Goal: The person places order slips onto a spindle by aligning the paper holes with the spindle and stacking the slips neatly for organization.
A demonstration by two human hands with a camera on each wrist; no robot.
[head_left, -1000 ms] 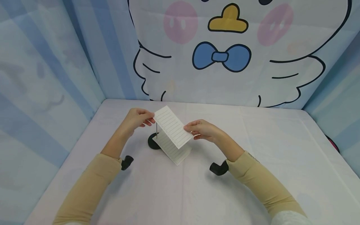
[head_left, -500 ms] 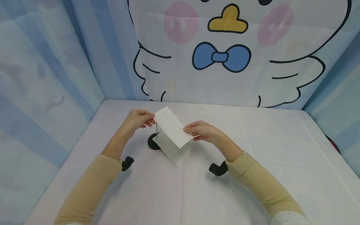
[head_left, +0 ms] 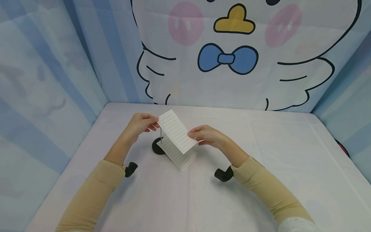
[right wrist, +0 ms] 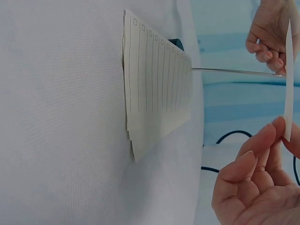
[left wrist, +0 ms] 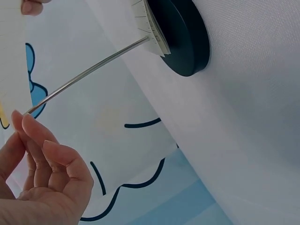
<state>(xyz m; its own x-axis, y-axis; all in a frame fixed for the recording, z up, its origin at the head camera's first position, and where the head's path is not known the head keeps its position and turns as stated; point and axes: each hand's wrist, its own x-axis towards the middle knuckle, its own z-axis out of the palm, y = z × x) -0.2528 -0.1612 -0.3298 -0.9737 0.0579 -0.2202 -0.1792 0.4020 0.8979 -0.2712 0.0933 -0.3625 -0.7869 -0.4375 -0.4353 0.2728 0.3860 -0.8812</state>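
My left hand (head_left: pixel 143 123) pinches the left corner of a lined paper sheet (head_left: pixel 175 132), right at the tip of a thin metal spike (left wrist: pixel 89 72). My right hand (head_left: pixel 209 135) pinches the same sheet at its right edge, so it hangs level above the table. The spike rises from a round black base (left wrist: pixel 190 37). Lower down, several lined sheets (right wrist: pixel 157 89) with small printed squares are stacked around the spike's foot, apart from the held sheet. In the right wrist view the held sheet shows edge-on. Whether the tip has pierced it is hidden by my left fingers.
A white cloth (head_left: pixel 162 199) covers the table. Blue striped curtains (head_left: pixel 52 106) hang at the sides, and a cartoon-printed cloth (head_left: pixel 220 90) stands behind the far edge. Black camera mounts (head_left: pixel 224 174) jut from both wrists over the table.
My right hand and the sheet's right edge have shifted very slightly left. The left hand, spike, base and lower stack look still.
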